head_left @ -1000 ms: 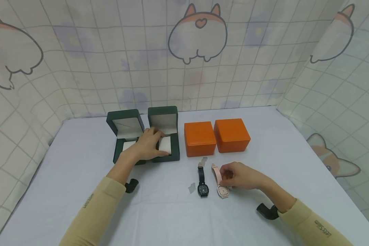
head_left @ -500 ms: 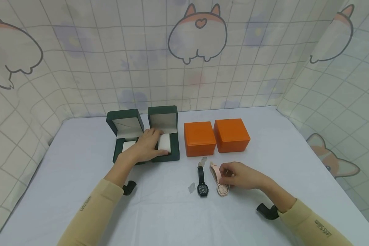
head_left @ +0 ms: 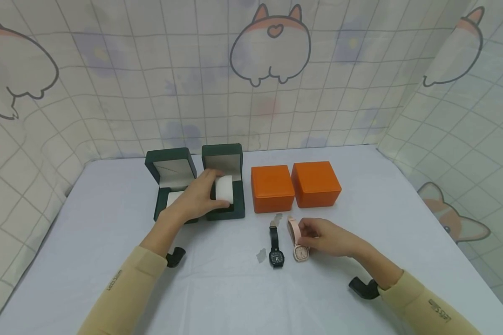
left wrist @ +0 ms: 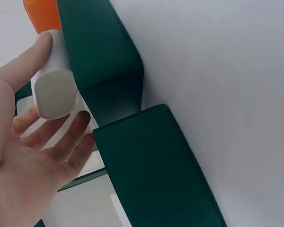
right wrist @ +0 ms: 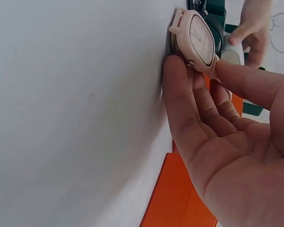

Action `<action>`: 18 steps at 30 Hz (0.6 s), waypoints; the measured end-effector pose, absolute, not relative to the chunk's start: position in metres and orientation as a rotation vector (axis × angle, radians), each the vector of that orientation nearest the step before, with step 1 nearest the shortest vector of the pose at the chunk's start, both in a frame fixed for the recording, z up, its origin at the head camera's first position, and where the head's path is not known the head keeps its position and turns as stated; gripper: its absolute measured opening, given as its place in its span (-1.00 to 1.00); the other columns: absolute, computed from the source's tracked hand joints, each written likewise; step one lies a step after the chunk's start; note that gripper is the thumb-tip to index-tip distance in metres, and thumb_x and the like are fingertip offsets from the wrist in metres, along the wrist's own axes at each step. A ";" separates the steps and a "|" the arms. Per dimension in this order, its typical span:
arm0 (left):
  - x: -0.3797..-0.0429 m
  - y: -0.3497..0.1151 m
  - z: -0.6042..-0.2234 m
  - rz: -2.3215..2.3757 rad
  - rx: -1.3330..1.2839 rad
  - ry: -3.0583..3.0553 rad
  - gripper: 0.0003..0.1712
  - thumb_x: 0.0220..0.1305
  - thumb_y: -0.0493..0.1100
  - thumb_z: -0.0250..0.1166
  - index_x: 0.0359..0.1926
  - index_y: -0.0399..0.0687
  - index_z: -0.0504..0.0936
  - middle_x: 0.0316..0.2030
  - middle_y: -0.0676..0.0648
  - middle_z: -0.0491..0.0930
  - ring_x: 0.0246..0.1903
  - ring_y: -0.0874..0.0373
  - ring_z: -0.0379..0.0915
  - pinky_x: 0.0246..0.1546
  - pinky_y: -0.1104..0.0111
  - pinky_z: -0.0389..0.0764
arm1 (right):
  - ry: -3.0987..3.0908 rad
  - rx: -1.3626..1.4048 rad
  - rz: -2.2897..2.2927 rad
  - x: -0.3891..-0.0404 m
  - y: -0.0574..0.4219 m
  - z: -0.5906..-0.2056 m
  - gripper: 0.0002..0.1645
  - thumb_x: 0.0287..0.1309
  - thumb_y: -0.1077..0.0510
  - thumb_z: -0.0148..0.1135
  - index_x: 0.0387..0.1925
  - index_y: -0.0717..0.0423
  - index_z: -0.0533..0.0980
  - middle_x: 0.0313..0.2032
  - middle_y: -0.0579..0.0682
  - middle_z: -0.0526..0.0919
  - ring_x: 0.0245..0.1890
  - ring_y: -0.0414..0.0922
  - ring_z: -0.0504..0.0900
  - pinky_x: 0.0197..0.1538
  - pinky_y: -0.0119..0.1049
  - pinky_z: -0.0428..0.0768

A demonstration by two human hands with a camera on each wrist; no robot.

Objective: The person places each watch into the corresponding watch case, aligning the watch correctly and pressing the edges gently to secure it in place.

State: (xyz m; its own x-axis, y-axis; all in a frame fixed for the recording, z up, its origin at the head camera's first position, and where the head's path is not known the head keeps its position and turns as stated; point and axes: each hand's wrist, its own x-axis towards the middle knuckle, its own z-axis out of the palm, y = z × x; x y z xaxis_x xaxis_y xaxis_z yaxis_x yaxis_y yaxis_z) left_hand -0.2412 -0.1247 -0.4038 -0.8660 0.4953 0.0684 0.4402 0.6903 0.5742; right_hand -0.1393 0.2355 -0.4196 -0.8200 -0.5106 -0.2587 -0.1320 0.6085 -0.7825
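Note:
My left hand (head_left: 199, 197) pinches a white watch cushion (head_left: 224, 190) between thumb and fingers, lifting it out of the right-hand green watch box (head_left: 239, 200), whose lid stands up. In the left wrist view the cushion (left wrist: 56, 94) shows its rounded end. My right hand (head_left: 329, 238) pinches the strap of a pink watch (head_left: 301, 252) close over the table. The right wrist view shows the pink watch's dial (right wrist: 201, 40) above my fingertips. Left of it lies a black watch (head_left: 276, 257) with its strap stretched away from me.
A second green watch box (head_left: 161, 197) stands open at the left, its white cushion (head_left: 173, 197) partly hidden by my left arm. Two orange boxes (head_left: 272, 188) (head_left: 317, 184) sit closed to the right. A printed cloth wall (head_left: 151, 93) rises behind the white table (head_left: 234, 298).
My left hand has raised the white cushion from its seat in the box. The right hand has drawn the pink watch slightly away from me and up.

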 end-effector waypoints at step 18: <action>-0.235 -0.126 -0.405 1.235 0.652 2.725 -0.05 0.10 0.01 0.62 0.45 -0.02 0.36 0.24 -0.21 0.37 0.04 -0.11 0.50 0.04 0.09 0.65 | 2.318 -0.474 -1.205 -0.139 0.236 -0.421 -0.47 0.14 0.28 0.50 0.10 0.23 0.46 -0.18 0.03 0.60 -0.12 0.00 0.56 -0.04 -0.30 0.65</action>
State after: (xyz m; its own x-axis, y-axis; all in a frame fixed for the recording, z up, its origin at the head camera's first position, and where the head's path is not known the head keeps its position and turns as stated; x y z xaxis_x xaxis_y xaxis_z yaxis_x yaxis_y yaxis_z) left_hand -0.2352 -0.1256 -0.4055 -0.9064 0.4103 0.1007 0.3463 0.5849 0.7334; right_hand -0.1391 0.2358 -0.4206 -0.8237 -0.5061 -0.2557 -0.0815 0.5519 -0.8299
